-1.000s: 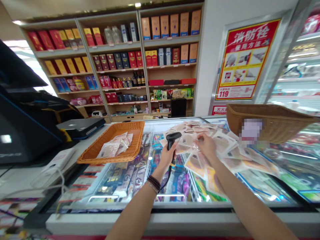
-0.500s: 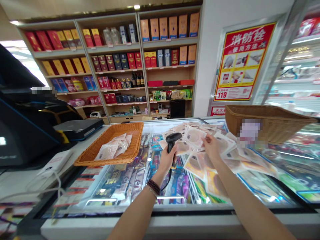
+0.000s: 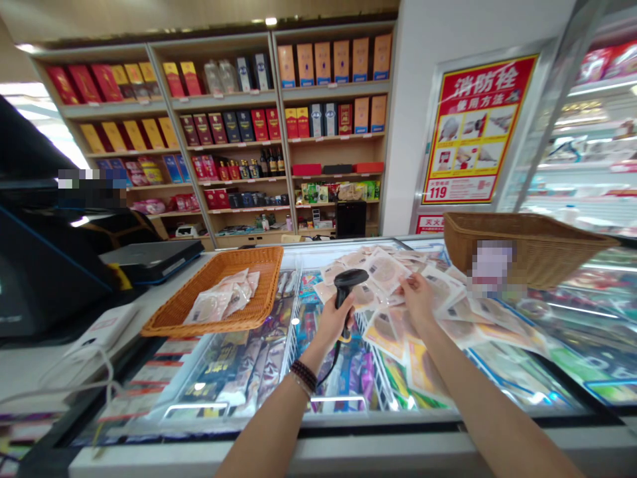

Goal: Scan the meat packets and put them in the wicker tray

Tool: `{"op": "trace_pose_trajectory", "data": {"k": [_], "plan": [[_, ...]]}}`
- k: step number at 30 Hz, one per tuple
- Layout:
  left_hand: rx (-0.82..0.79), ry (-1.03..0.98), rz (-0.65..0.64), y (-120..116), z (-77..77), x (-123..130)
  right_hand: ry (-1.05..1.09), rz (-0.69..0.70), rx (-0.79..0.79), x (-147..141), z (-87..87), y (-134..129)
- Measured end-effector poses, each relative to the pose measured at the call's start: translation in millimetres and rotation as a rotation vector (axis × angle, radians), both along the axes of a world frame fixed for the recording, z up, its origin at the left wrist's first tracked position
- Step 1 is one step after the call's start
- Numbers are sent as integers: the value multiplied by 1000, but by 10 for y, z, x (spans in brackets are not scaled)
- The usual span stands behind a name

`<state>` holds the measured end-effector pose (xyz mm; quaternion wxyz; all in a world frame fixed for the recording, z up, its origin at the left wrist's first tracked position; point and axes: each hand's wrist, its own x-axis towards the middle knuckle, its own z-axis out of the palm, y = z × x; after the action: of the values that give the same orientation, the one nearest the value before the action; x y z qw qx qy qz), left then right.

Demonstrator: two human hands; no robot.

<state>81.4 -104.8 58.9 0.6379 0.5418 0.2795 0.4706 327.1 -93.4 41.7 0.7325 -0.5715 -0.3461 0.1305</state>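
My left hand (image 3: 337,320) is wrapped round the handle of a black barcode scanner (image 3: 351,277), its head pointing toward the loose packets. Between the fingers of my right hand (image 3: 418,295) is the edge of a flat clear packet (image 3: 387,271), which carries a small dark label and is tilted up from the pile. Around and under it, many similar flat packets (image 3: 384,330) lie spread on the glass top of the freezer (image 3: 279,417). To the left, an orange wicker basket (image 3: 263,302) holds several packets (image 3: 223,297) of a like kind.
A brown wicker basket (image 3: 542,249) stands at the right beyond the packets. At the left are a black scale (image 3: 154,257) and a dark machine (image 3: 50,265), with white cables (image 3: 107,365) on the counter. Shelves of boxes (image 3: 243,126) line the back wall.
The packet in my right hand has tilted and turned slightly, its label shifting. My left hand has turned the scanner a little. The view has shifted slightly.
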Motion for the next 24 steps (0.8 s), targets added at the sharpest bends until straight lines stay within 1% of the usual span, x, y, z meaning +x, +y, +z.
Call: {"op": "trace_pose_trajectory", "data": {"k": [11,17,19,21,24], "plan": [[20,5,-16,3,4,17,25,22,9,10,-23,19],[20,6,-8,-3,0,26,48,-8,31,-32,13,11],[22,6,13,1,34,14,43,-17,44,-64,45,-15],[28,-7,65,14,97,-26,32,-9,54,-101,83,-44],[28,-60,165,51,232,-181,-13,16,79,-183,147,-47]]}}
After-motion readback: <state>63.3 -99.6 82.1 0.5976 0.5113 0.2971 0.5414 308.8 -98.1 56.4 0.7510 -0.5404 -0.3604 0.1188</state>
